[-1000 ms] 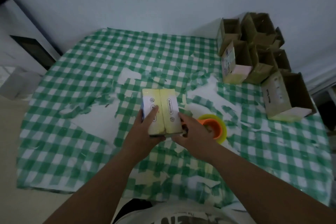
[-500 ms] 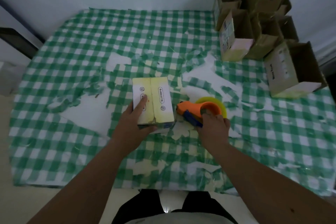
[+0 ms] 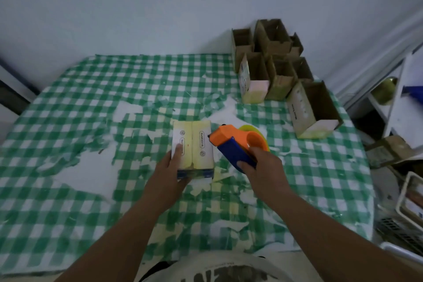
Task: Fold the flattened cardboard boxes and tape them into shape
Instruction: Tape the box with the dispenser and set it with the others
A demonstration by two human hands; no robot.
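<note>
Box (image 3: 192, 147) near mid-surface, pale yellow top with two flaps meeting at a centre seam, blue band on the near end. Left hand (image 3: 168, 176) clamped on its near left corner, forefinger laid flat along the left flap, thumb at the near end. Right hand (image 3: 263, 170) closed round the blue handle of dispenser (image 3: 233, 144), held just right of box; orange nose pointing at the box's right edge, close to it, contact not determinable. Yellow-green roll visible behind the orange body.

Surface (image 3: 68, 103) covered in green-and-white check cloth, torn in many places, white patches showing through. Open room on the left half and along the near edge. Far edge against wall (image 3: 160, 7). Right edge dropping off beyond the lone carton.

Group of folded cartons (image 3: 272, 57) stacked at the far right corner, open mouths upward or toward camera, well apart from box. One larger carton (image 3: 313, 110) lying on its side nearer, right of dispenser, apart from it. Room between box and cartons open save for dispenser.

Off the right edge: white shelf unit (image 3: 407, 98) with a brass-coloured object, floor clutter and a white basket (image 3: 409, 199) below. Dark frame at far left, detail unclear.
</note>
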